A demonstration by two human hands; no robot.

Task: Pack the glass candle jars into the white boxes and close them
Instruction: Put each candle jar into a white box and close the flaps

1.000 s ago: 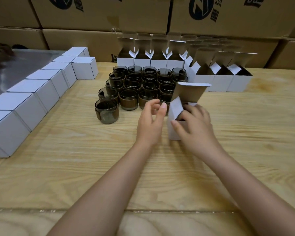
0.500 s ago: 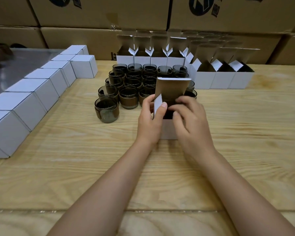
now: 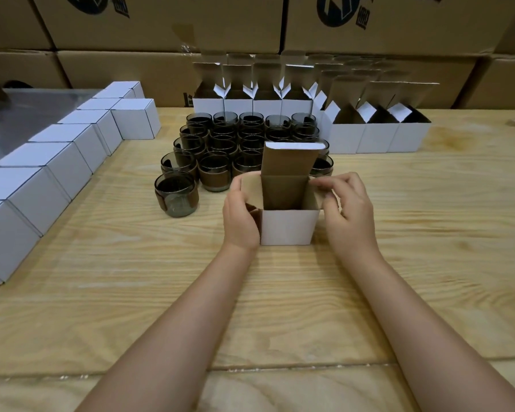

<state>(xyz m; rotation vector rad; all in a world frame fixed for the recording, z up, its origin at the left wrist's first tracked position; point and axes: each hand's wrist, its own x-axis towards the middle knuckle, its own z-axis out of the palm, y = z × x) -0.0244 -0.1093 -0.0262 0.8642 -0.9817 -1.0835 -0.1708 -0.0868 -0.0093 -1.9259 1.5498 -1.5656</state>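
An open white box (image 3: 289, 227) stands upright on the wooden table (image 3: 399, 263) in front of me, its lid flap raised at the back and its brown inside showing. My left hand (image 3: 240, 215) holds the box's left side flap spread outward. My right hand (image 3: 347, 209) pinches the right side flap and holds it out. Behind the box stands a cluster of several dark smoked-glass candle jars (image 3: 220, 150) with brown bands. The nearest jar (image 3: 176, 193) sits apart at the front left. I cannot see a jar inside the box.
Several closed white boxes (image 3: 57, 165) line the left side of the table. A row of open white boxes (image 3: 369, 135) with raised lids stands at the back. Large brown cartons (image 3: 161, 22) form a wall behind. A grey metal surface (image 3: 18, 114) lies at the far left.
The box has been pulled toward me and set square to me. Both hands have moved to its sides and spread the two side flaps outward; the lid flap now stands up behind.
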